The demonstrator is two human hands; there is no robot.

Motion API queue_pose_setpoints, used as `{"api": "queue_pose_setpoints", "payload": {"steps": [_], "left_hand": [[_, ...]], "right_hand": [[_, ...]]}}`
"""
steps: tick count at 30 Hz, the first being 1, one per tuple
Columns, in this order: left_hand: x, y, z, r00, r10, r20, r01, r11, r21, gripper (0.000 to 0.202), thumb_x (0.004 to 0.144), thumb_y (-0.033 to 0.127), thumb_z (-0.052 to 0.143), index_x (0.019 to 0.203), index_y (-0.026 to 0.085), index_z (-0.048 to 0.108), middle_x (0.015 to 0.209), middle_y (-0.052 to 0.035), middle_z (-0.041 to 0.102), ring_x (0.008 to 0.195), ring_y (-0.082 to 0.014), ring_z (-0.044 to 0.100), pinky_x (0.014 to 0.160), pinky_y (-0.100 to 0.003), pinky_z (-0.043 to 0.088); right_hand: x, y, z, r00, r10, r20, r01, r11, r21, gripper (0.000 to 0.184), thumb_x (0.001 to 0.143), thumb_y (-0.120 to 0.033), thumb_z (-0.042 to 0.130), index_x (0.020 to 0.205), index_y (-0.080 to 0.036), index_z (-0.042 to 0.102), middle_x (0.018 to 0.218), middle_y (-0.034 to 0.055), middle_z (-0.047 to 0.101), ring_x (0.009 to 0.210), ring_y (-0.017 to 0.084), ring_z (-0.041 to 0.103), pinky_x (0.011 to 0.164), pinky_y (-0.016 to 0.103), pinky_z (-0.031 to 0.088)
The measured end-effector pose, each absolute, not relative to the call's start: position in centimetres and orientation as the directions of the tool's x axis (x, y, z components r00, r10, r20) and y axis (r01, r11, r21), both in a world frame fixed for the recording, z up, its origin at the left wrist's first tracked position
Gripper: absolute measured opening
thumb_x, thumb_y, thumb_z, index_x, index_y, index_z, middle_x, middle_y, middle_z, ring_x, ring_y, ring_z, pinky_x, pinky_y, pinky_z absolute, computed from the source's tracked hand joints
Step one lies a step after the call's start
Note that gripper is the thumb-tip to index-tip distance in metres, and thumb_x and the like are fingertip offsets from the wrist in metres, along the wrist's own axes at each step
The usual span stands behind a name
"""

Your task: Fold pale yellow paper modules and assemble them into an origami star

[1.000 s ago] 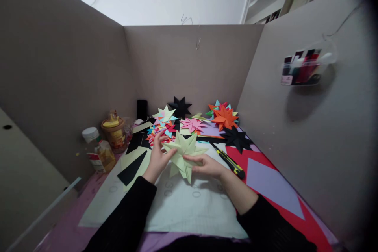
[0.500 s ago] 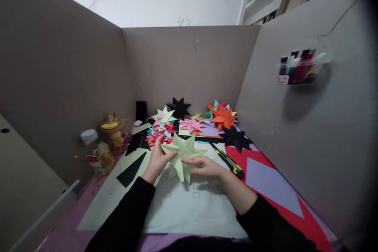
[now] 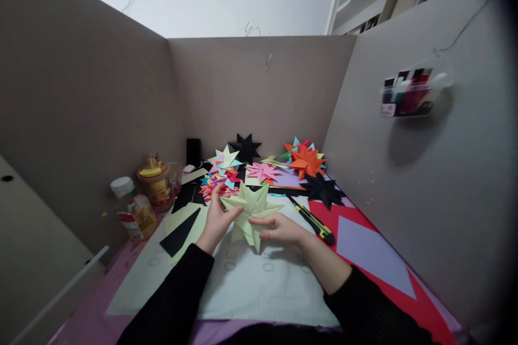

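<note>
A pale green folded paper star [image 3: 251,209] is held above the white cutting mat [image 3: 267,294], its points spread out in several directions. My left hand [image 3: 218,218] grips its left side, thumb across the front and fingers behind. From the right, my right hand [image 3: 279,229] holds the lower right points, with the index finger lying on the star near its centre. Some fingertips are hidden behind the paper. A yellow and black utility knife [image 3: 313,221] lies right of my right hand.
Finished paper stars in black [image 3: 245,148], pink [image 3: 263,171] and orange [image 3: 306,160] stand at the back. Red paper [image 3: 372,259] and a lilac sheet [image 3: 370,250] lie right. Black strips [image 3: 182,232], a jar [image 3: 135,210] and a brown tub [image 3: 156,186] are left. Grey partitions [image 3: 259,97] enclose the desk.
Both hands keep their hold on the pale green star. It has tilted or shifted very slightly; everything else looks the same.
</note>
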State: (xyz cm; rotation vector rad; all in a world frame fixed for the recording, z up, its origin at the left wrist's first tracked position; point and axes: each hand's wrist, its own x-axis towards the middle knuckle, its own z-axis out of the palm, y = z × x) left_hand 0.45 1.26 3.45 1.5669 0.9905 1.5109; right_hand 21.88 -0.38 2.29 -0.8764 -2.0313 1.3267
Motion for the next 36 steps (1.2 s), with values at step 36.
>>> {"api": "queue_pose_setpoints", "payload": {"steps": [36], "left_hand": [[-3.4,2.5,5.4,0.174,0.912,0.371,0.272,-0.406,0.872,0.017,0.074,0.034,0.064,0.076,0.019,0.057,0.076,-0.0005,0.055,0.064,-0.0135,0.054,0.054,-0.023,0.045]], "right_hand": [[22.0,-0.3,2.2,-0.551,0.817,0.174,0.28,0.377,-0.883,0.062,0.072,-0.048,0.069,0.124,-0.018,0.056,0.13,0.0124,0.054,0.121,0.031,0.049,0.107,0.05,0.031]]}}
